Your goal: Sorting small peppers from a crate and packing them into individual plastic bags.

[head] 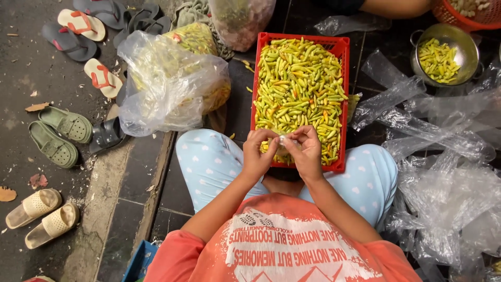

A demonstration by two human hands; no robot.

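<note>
Your left hand (258, 153) and right hand (307, 151) pinch a small clear plastic bag (285, 141) between their fingertips, over the red crate (340, 51) of chillies (300, 83).

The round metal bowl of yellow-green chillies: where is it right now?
In the head view, the round metal bowl sits on the dark floor at upper right, beyond the red plastic crate, among clear plastic bags.

The orange basket (469, 15) is cut off by the top edge. Both hands hide the red crate's (342, 49) near rim. What the fingers (274, 137) pinch is too small to tell.
</note>
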